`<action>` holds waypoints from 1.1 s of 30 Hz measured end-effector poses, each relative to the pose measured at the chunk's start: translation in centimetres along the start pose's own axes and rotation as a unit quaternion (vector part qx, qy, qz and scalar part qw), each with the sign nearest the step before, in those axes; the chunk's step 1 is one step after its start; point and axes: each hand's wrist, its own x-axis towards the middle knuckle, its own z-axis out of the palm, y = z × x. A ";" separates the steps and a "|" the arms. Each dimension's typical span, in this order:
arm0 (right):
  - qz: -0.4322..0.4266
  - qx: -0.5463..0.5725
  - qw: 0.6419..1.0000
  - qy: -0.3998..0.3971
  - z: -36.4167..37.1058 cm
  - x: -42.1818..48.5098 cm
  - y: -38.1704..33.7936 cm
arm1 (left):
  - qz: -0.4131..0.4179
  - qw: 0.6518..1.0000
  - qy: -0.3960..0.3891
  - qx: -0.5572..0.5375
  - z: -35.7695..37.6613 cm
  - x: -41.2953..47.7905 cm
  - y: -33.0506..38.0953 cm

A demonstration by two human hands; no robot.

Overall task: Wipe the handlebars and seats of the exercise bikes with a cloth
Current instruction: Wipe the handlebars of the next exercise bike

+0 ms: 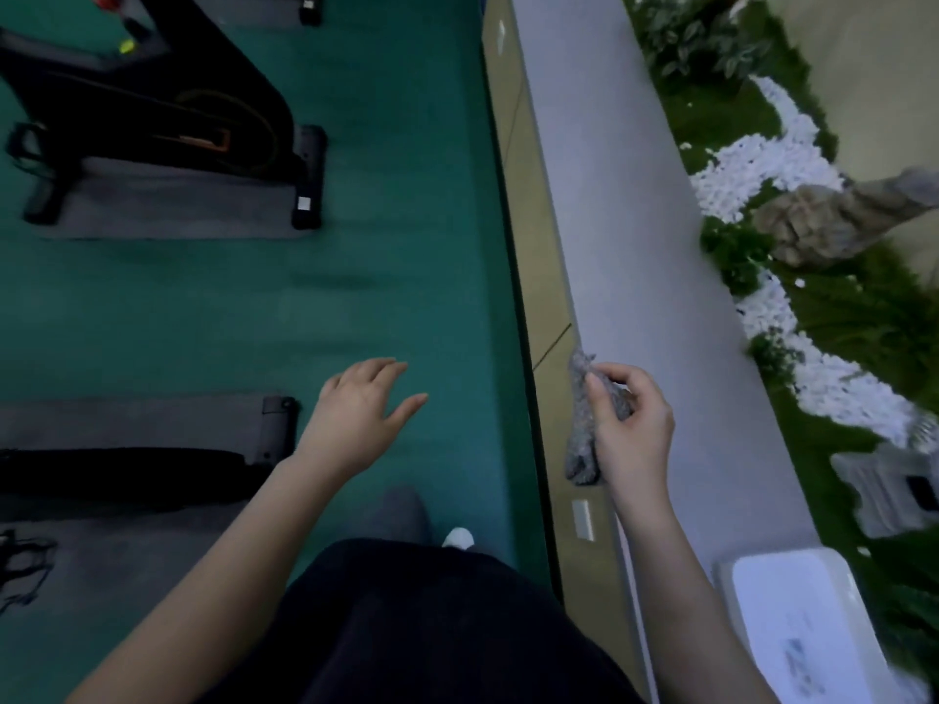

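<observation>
Cloth [584,424]: gray, bunched up, hanging from the right hand [630,424] by the ledge [625,246]
Left hand [355,409]: fingers loose, holding nothing, over green floor [406,195]
Bike [152,114]: top left, well apart from both hands

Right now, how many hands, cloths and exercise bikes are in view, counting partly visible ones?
Hands: 2 (left hand, right hand)
Cloth: 1, held in the right hand
Exercise bikes: 3, two only partly seen
Total: 6
</observation>
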 end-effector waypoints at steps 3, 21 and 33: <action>-0.011 0.001 0.999 -0.042 3.0 3.9 -1.3 | -0.042 0.999 0.014 -0.003 -1.2 2.6 -1.7; -0.184 -0.013 0.961 -0.206 29.0 22.4 -16.3 | -0.193 0.974 0.096 -0.071 -13.9 21.5 -17.5; -0.221 -0.025 0.911 -0.347 42.0 32.2 -21.5 | -0.366 0.920 0.104 -0.094 -16.6 26.3 -24.0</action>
